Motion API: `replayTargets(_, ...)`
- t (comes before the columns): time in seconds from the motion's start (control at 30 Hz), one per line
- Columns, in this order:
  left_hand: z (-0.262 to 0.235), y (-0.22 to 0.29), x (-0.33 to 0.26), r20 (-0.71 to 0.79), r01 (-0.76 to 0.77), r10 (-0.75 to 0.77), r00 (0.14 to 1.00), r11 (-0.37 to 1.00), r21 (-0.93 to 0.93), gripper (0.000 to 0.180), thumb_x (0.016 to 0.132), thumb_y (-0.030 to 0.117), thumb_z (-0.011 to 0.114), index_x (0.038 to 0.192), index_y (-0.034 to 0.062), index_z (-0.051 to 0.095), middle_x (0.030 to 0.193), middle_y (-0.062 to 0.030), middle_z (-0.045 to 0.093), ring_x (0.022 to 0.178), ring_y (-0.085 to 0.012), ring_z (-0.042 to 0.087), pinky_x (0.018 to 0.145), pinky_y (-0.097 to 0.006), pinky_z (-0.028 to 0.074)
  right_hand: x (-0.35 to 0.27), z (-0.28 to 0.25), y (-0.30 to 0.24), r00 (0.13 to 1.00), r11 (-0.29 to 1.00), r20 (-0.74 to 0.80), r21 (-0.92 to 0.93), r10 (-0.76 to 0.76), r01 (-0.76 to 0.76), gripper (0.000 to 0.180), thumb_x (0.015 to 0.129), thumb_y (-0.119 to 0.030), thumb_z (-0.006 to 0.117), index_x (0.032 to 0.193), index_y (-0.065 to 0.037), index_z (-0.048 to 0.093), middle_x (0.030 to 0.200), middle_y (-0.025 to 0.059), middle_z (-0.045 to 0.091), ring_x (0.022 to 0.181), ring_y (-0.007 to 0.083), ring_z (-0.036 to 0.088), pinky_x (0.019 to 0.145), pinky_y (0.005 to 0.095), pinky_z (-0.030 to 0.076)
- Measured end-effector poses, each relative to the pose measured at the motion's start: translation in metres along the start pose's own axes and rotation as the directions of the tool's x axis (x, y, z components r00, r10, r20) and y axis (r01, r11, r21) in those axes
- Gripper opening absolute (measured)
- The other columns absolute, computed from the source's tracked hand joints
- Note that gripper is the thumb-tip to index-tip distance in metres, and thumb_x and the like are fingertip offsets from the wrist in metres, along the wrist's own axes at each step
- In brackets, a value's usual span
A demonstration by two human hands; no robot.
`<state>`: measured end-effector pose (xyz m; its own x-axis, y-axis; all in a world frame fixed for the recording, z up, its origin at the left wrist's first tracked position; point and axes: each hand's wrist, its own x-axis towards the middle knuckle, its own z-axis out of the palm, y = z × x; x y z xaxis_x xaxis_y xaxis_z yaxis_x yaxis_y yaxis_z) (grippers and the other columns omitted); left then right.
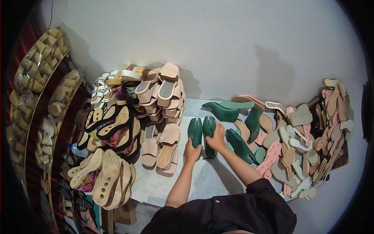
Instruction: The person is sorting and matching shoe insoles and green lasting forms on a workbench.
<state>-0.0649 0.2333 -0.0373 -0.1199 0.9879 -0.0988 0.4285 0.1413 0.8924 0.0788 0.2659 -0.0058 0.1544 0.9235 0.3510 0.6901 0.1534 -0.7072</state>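
Note:
Two green shoe lasts stand side by side on the table in front of me, toes pointing away. Around the lower end of the left shoe last (pixel 195 128) my left hand (pixel 192 151) is closed, its thumb along the side. My right hand (pixel 216 137) grips the right shoe last (pixel 209 125), its fingers partly blurred and curled over the far side. The undersides of both lasts are hidden. Just right of my right hand lie more green lasts, among them a dark green last (pixel 240 146) and another on its side (pixel 222 112).
Pale pink slide sandals (pixel 169 91) are stacked to the left, beside wedge soles (pixel 105 179) and black-strapped sandals (pixel 117 124). Loose insoles and sole pieces (pixel 288 156) heap at the right. Shelves with bagged heel blocks (pixel 43 58) line the far left. A white wall (pixel 233 46) stands behind the table (pixel 187 187).

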Motion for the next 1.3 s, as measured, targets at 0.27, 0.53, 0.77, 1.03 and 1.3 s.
replayTargets(0.27, 0.015, 0.012, -0.013, -0.097, -0.18, 0.194, 0.976, 0.975, 0.128, 0.07, 0.076, 0.015, 0.06, 0.136, -0.0004, 0.028, 0.134, -0.0281, 0.037, 0.125, -0.0388, 0.037, 0.103, -0.039, 0.032, 0.127, -0.02, 0.054, 0.947, 0.835, 0.18, -0.534, 0.265, -0.132, 0.068, 0.067, -0.035, 0.07, 0.122, -0.007, 0.045, 0.119, 0.0145, 0.052, 0.118, 0.0309, 0.043, 0.104, 0.0583, 0.019)
replayTargets(0.53, 0.011, 0.017, -0.017, -0.116, -0.255, 0.276, 0.954, 0.952, 0.167, 0.063, 0.08, 0.011, 0.06, 0.132, -0.0049, 0.03, 0.133, -0.0278, 0.037, 0.124, -0.04, 0.037, 0.104, -0.041, 0.031, 0.132, 0.0, 0.066, 0.953, 0.699, 0.206, -0.715, 0.225, -0.011, 0.066, 0.066, -0.045, 0.07, 0.114, -0.005, 0.049, 0.108, 0.0166, 0.058, 0.107, 0.0308, 0.053, 0.108, 0.0547, 0.013)
replayTargets(0.77, 0.01, 0.016, -0.012, -0.115, -0.241, 0.26, 0.959, 0.958, 0.157, 0.062, 0.08, 0.011, 0.059, 0.132, -0.0059, 0.03, 0.134, -0.0273, 0.037, 0.125, -0.0392, 0.036, 0.104, -0.04, 0.03, 0.134, -0.038, 0.087, 0.981, 0.603, 0.145, -0.797, 0.132, 0.037, 0.058, 0.066, -0.044, 0.069, 0.098, 0.001, 0.05, 0.085, 0.0166, 0.064, 0.084, 0.0324, 0.063, 0.11, 0.0493, 0.009)
replayTargets(1.03, 0.012, 0.02, -0.011, -0.114, -0.235, 0.251, 0.961, 0.963, 0.133, 0.061, 0.082, 0.013, 0.058, 0.133, -0.0035, 0.03, 0.135, -0.0269, 0.036, 0.126, -0.0385, 0.036, 0.103, -0.039, 0.032, 0.123, -0.094, 0.081, 0.945, 0.624, -0.065, -0.736, 0.321, -0.262, 0.066, 0.072, -0.037, 0.064, 0.124, -0.004, 0.042, 0.112, 0.0204, 0.056, 0.11, 0.0337, 0.052, 0.106, 0.0575, 0.011)
replayTargets(1.3, 0.011, 0.022, -0.01, -0.17, -0.224, 0.249, 0.954, 0.962, 0.154, 0.057, 0.081, 0.012, 0.058, 0.13, -0.0054, 0.035, 0.131, -0.0275, 0.041, 0.122, -0.0394, 0.04, 0.101, -0.041, 0.035, -0.055, -0.039, -0.01, 0.958, 0.998, 0.282, -0.028, -0.048, 0.058, 0.084, 0.064, -0.017, 0.067, 0.136, -0.004, 0.026, 0.133, 0.0336, 0.025, 0.123, 0.0482, 0.029, 0.102, 0.0517, 0.024)
